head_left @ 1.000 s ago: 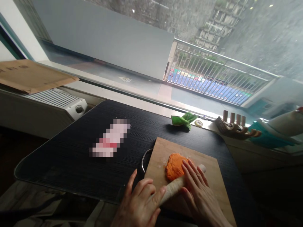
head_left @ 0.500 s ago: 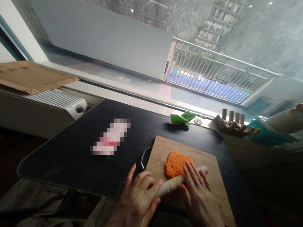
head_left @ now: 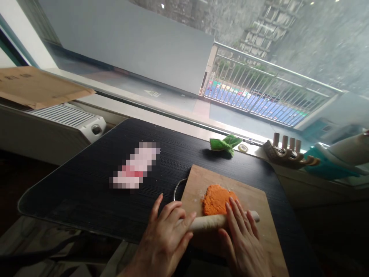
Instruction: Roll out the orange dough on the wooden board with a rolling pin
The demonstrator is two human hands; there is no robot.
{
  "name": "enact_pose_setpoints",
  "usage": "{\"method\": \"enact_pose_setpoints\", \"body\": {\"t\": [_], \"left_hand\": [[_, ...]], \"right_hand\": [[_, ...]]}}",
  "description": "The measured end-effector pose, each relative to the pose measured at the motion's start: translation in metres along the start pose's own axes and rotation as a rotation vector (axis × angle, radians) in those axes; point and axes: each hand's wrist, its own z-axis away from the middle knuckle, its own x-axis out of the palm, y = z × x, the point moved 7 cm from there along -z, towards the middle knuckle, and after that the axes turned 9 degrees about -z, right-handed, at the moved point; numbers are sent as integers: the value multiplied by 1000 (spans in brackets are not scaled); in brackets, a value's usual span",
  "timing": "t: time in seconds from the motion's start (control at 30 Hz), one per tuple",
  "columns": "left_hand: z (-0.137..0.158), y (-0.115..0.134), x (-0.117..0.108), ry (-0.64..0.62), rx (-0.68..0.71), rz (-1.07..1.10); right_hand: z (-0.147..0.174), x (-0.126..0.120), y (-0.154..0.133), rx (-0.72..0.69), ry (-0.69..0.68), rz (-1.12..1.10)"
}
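A flattened piece of orange dough (head_left: 217, 199) lies on a wooden cutting board (head_left: 253, 192). Across its near edge runs a pale rolling pin (head_left: 209, 223), slightly tilted up to the right. My left hand (head_left: 167, 234) grips the pin's left end between thumb and fingers, the little finger sticking out. Over the pin's right part lies my right hand (head_left: 245, 234), its long fingers stretched across it and the thumb on the near side; the fingertips reach the dough's edge. The pin's left tip is hidden by my left hand.
The board rests on a black table (head_left: 95, 184). Farther off are a crumpled green cloth (head_left: 226, 144), a roll of tape (head_left: 243, 148) and a brown rack with wooden pegs (head_left: 284, 154). A blurred-out pinkish item (head_left: 135, 167) lies left. A radiator (head_left: 75, 117) stands beyond the table's left edge.
The rolling pin has turned to lie more nearly level, its right end shifted right and slightly down. Both hands have moved with it. The dough looks about the same.
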Motion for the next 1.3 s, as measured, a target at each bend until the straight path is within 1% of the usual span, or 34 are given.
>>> {"method": "enact_pose_setpoints", "body": {"t": [0.1, 0.13, 0.17, 0.23, 0.33, 0.37, 0.4, 0.43, 0.53, 0.6, 0.67, 0.77, 0.83, 0.87, 0.93, 1.0, 1.07, 1.13, 1.23, 1.3], "left_hand": [[-14, -14, 4, 26, -89, -3], [-16, -16, 6, 15, -99, -6], [-16, -15, 7, 0, -96, -7], [-12, -10, 6, -17, -61, 3], [1, 2, 2, -25, 31, 5], [3, 4, 2, -31, 49, -6], [4, 4, 3, -41, 58, -17], [3, 3, 4, -49, 53, -27], [-3, -10, 7, -22, -31, -50], [-5, -16, 7, -5, -69, -62], [-1, -12, 6, -11, -35, -56], [10, 0, 0, -5, 42, -3], [14, 3, -2, -6, 43, 12], [13, 2, -1, -17, 37, 9], [7, -2, 2, -30, 4, -7], [-1, -10, 4, -3, -55, -15], [-5, -14, 3, 24, -90, -9], [-2, -11, 3, 8, -69, 2], [8, -3, 5, -78, 18, 10], [9, -2, 7, -125, 59, -2]], "right_hand": [[-42, 13, 8, 138, -74, -21], [-49, 15, 8, 158, -84, -29], [-50, 15, 8, 157, -84, -34], [-32, 9, 2, 94, -58, -34], [11, -4, -9, -54, 10, -13], [18, -6, -11, -77, 18, -8], [19, -6, -11, -80, 13, -8], [12, -4, -9, -63, 1, -12], [-27, 8, 0, 47, -49, -32], [-43, 14, 4, 72, -83, -51], [-35, 12, 3, 34, -98, -70], [4, -3, -4, -116, -86, -86], [19, -9, -6, -185, -105, -92], [17, -9, -5, -191, -125, -97], [-3, -2, 1, -135, -160, -107], [-31, 8, 7, -45, -178, -111], [-46, 14, 10, -1, -180, -114], [-37, 11, 7, -20, -173, -124], [-1, -2, -2, -100, -150, -133], [10, -7, -3, -102, -149, -134]]}}
